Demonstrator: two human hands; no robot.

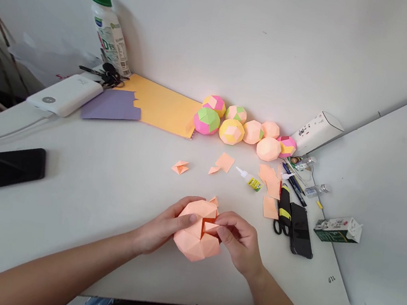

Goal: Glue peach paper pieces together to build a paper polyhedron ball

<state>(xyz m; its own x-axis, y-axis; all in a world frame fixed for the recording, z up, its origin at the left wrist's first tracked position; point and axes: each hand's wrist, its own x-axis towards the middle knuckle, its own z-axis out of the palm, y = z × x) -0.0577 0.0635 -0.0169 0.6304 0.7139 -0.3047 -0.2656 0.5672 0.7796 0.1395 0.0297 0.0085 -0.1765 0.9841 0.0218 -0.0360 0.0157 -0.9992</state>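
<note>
A peach-coloured folded paper ball (190,242) with an opening on its right side is between my hands, above the table's front part. My left hand (165,226) grips it from the left, thumb lying on top. At the opening, my right hand (241,242) pinches a small peach paper flap (210,228) between thumb and forefinger. Whether that flap is joined to the ball I cannot tell. Beyond the ball lie a small folded paper piece (180,167), a square of peach paper (225,162) and a glue bottle (254,183).
Several finished paper balls (231,132) line the wall. Scissors (281,227), a cutter (286,205), a phone (301,231) and a small carton (339,230) are at right. At left are another phone (0,168), a white power bank (65,94), a bottle (109,36) and orange paper (166,106).
</note>
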